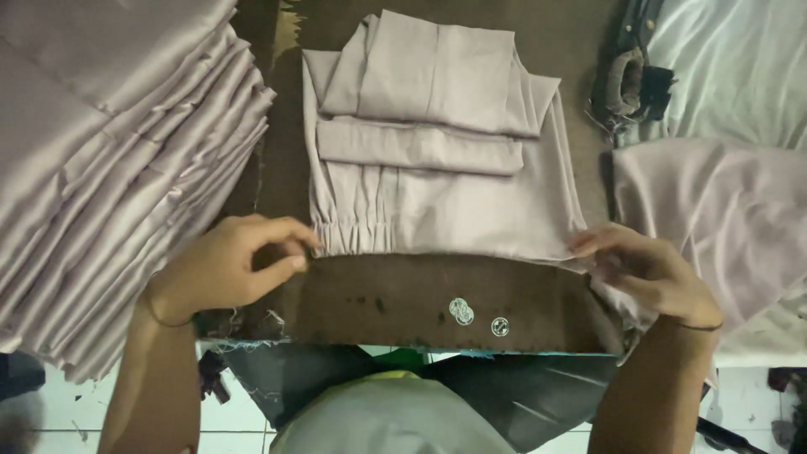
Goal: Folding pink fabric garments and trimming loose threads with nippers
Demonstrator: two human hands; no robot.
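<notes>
A brown bench [420,294] carries everything. The largest thing on it is a tall stack of folded pale mauve cloth [109,160], lying just outside the left hand and reaching well beyond it toward the far edge. Outside the right hand lies a loose heap of the same cloth [714,219], with a paler sheet [740,67] beyond it. Between the two hands, stretching away from them, lies a folded mauve garment [445,193] with a gathered band at its near left corner and its upper part folded back on itself. The left hand [227,269] pinches the garment's near left corner, thumb and fingers closed together on the gathered edge. The right hand [647,269] grips the near right corner, fingers clamped on the cloth. Beyond the right hand sits a small dark tool [630,80]. Nearer than the hands, between them, three small round silvery pieces [471,315] lie on the bench.
</notes>
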